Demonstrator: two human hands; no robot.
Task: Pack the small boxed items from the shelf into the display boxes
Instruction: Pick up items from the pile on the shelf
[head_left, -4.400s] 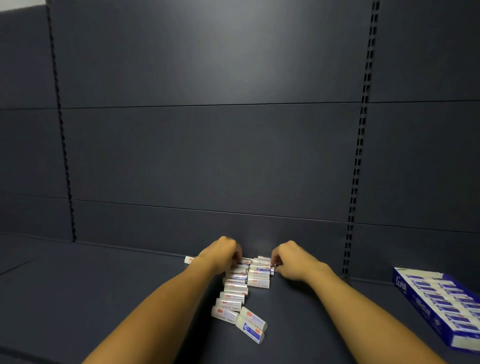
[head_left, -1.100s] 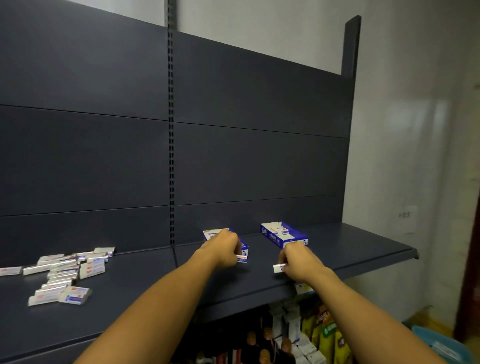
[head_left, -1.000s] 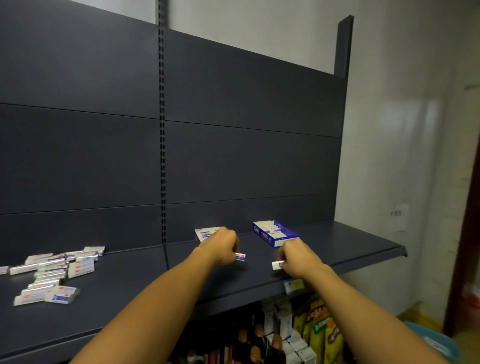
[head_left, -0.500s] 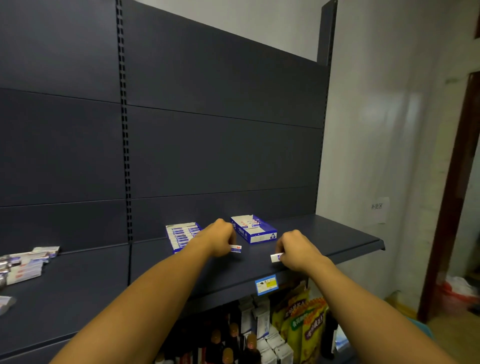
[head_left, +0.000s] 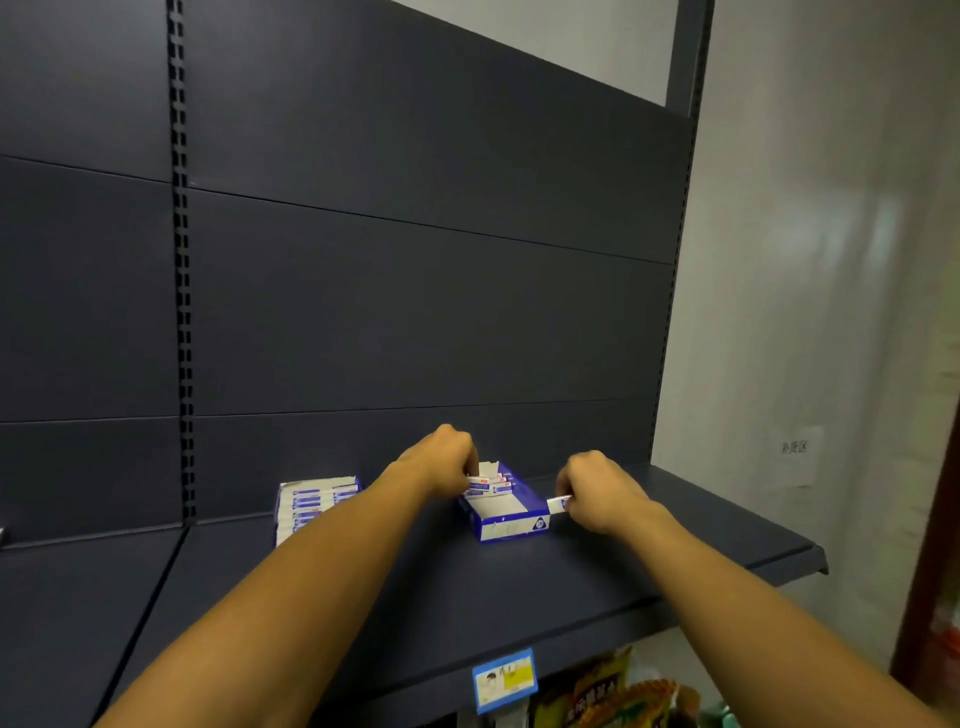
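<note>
Two blue-and-white display boxes stand on the dark shelf (head_left: 597, 566). The left display box (head_left: 311, 506) is full of small white boxed items. My left hand (head_left: 441, 465) holds small white boxed items (head_left: 485, 484) over the far end of the right display box (head_left: 511, 517), which has a few items at its back and bare room at its front. My right hand (head_left: 597, 493) pinches another small white boxed item (head_left: 558, 504) just beside that box's right wall.
The shelf's right end and front lip lie close to the right box. A blue-and-yellow price tag (head_left: 504, 680) hangs on the front lip. Snack packets (head_left: 608, 696) fill the shelf below. A grey wall rises at the right.
The view swung right from the loose pile to the display boxes. Both hands carried small boxed items there; my left hand now reaches over the right display box, my right hand beside it.
</note>
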